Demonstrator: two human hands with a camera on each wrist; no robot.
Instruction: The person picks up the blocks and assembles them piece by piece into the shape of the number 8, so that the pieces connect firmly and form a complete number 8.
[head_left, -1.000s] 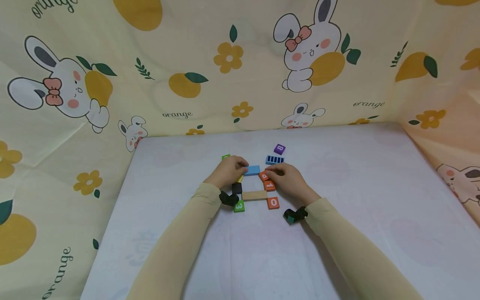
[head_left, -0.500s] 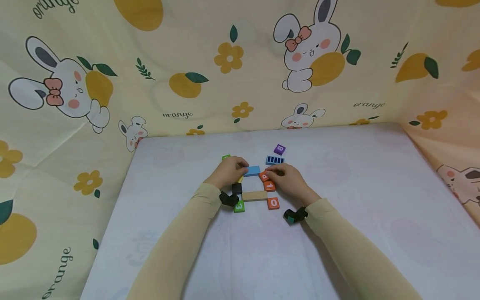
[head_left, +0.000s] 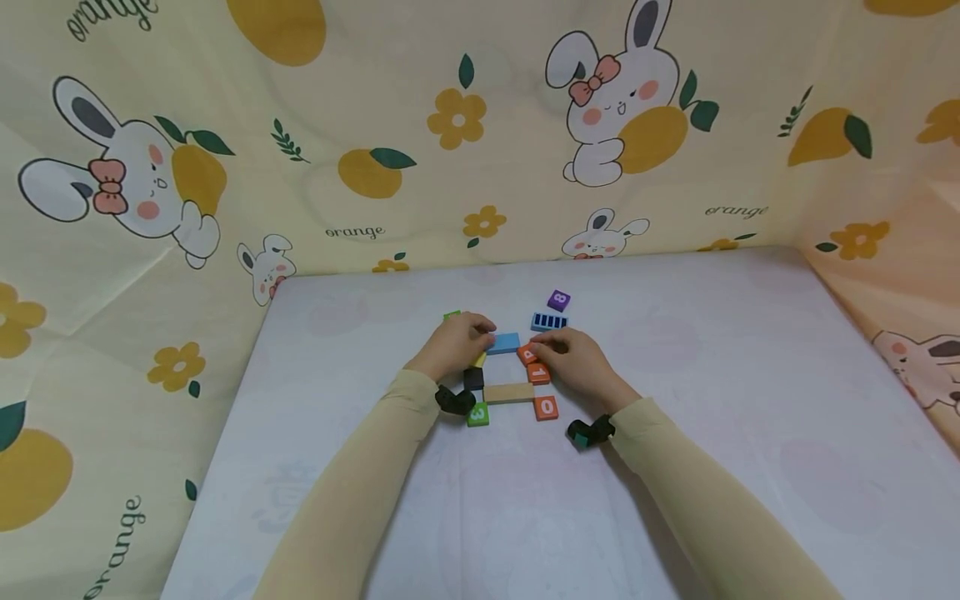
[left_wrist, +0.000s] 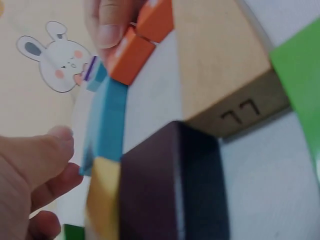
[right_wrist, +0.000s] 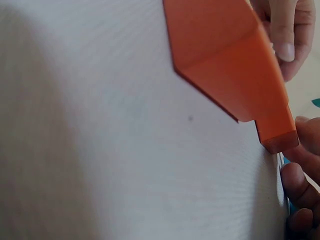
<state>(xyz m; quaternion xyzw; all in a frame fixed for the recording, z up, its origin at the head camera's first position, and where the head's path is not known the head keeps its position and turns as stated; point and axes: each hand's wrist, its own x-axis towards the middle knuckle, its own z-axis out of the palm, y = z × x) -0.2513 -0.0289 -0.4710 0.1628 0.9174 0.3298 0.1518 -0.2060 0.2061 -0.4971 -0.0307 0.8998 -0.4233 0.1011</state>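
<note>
My left hand [head_left: 453, 342] is at the left end of a light blue block [head_left: 504, 343], a fingertip right at its corner and the thumb apart from it in the left wrist view. My right hand [head_left: 576, 358] holds an orange number tile [head_left: 527, 353] at its edge between thumb and curled fingers. Below it lie another orange tile [head_left: 538, 373] marked 1 and one [head_left: 546, 407] marked 0. A yellow block [left_wrist: 103, 200] and a black block [head_left: 473, 378] run down the left side. A wooden block [head_left: 508, 392] lies across the bottom, beside a green tile [head_left: 477, 414] marked 3.
Behind the right hand are a blue tile with dark bars [head_left: 550, 322] and a purple tile [head_left: 558, 300] marked 8. Part of another green tile [head_left: 452, 315] shows past the left hand. A patterned cloth [head_left: 420, 133] rises along the table's [head_left: 675, 300] back edge.
</note>
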